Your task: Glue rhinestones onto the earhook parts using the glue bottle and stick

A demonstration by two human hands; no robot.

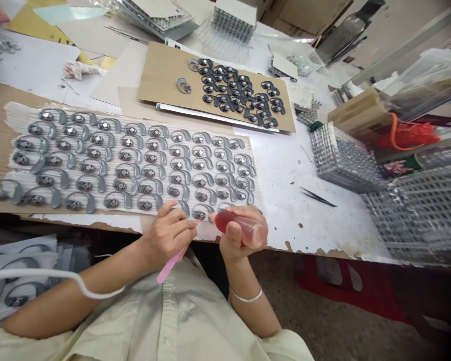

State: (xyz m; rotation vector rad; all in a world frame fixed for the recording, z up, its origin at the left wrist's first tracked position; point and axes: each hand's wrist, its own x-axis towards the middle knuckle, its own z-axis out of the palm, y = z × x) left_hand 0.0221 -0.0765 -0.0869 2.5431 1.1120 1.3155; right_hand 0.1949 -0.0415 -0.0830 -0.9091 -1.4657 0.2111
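Note:
My left hand (pixel 169 231) pinches a slim tool with a flat pink handle (pixel 169 268); its thin tip reaches a grey ear-hook earphone part (pixel 200 214) at the near edge of the board. In my right hand (pixel 228 240), fingers wrap round a soft squeeze bottle (pixel 240 228) with reddish contents. Its nozzle (pixel 212 217) points left at that same earphone part; whether it touches is too small to tell. Rows of similar grey ear-hook parts, each with a round metallic piece, lie on a white ribbed sheet (pixel 253 150) under and beyond my hands.
Behind lies a brown cardboard sheet (pixel 161 75) with dark ear-hook parts. Black tweezers (pixel 317 196) rest on the white table at right, near stacked clear trays (pixel 346 155). A white cable (pixel 60 273) crosses my left forearm. Below the table's right side is a red stool (pixel 353 291).

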